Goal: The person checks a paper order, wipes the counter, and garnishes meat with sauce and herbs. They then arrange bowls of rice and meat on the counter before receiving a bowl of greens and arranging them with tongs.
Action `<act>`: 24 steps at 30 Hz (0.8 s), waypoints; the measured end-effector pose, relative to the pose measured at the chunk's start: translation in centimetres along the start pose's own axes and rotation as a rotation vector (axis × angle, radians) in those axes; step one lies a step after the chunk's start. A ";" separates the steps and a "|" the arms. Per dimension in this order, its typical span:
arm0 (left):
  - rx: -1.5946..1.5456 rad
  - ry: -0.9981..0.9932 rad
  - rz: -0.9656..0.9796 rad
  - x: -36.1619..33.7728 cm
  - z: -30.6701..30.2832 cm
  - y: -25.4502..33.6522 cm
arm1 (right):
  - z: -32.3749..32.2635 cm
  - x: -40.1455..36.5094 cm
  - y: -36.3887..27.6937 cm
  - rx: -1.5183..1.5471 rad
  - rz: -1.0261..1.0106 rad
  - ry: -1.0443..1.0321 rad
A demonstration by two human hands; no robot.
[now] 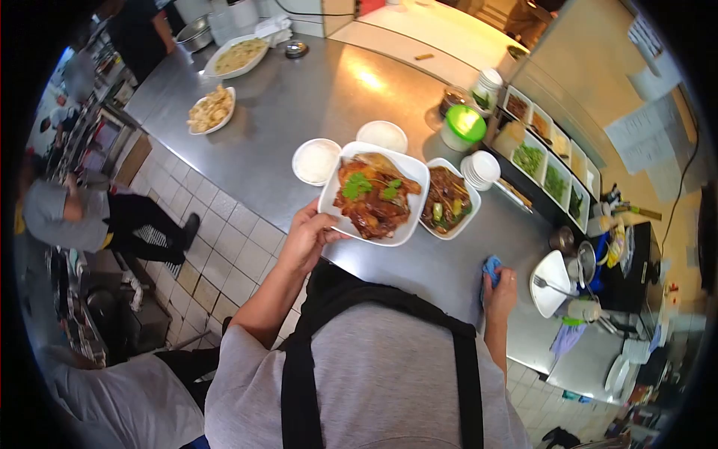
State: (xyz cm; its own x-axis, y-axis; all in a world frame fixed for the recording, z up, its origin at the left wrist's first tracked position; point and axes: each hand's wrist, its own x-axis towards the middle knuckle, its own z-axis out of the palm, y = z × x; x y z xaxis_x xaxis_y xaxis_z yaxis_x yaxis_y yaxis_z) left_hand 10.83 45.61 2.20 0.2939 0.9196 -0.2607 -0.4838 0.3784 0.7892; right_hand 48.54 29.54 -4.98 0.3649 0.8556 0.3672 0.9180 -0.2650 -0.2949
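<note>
My left hand [308,238] grips the lower left edge of a white square dish [407,224], which holds glazed brown meat [374,206] topped with green herb leaves. Over on the right, my right hand [499,290] is closed round a blue cloth [491,271] above the steel counter [419,273]. Two white bowls of rice [315,162] [382,135] stand just beyond the held dish. Right beside it is a white dish of dark stir-fried food [446,200], next to stacked small white dishes [482,168].
A bowl of fried pieces [212,111] and an oval dish [237,57] stand at the back left. A green-lidded tub [464,126] and garnish trays [553,183] line the right. A white plate with a fork [550,284] lies near my right hand. Co-workers [71,215] are at left.
</note>
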 end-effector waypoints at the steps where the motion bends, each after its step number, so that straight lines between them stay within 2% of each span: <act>1: -0.010 0.041 0.037 -0.1 -1.0 0.8 | 0.0 -0.1 -0.3 -0.011 0.009 0.026; 8: 0.010 0.393 0.277 1.2 -11.2 5.9 | 2.3 -0.1 -0.7 -0.072 -0.033 0.216; 13: -0.005 0.485 0.219 4.4 -17.9 7.3 | 2.8 0.2 -1.3 -0.124 0.048 0.184; 20: -0.086 0.393 0.145 12.7 -20.2 8.6 | 3.3 0.3 -2.8 -0.250 0.162 0.228; 23: -0.048 0.280 0.099 17.3 -19.9 9.0 | 1.8 1.3 -6.0 -0.407 0.171 0.314; 24: -0.015 0.255 0.085 19.0 -19.5 9.2 | 1.1 1.9 -7.5 -0.337 0.191 0.337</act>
State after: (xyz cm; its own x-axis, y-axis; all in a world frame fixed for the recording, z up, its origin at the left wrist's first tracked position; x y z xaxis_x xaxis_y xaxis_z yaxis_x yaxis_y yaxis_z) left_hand -4.13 68.59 -6.38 0.0359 0.9443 -0.3272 -0.5106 0.2987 0.8062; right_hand 42.14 33.65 -3.00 0.5096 0.6019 0.6149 0.8088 -0.5788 -0.1037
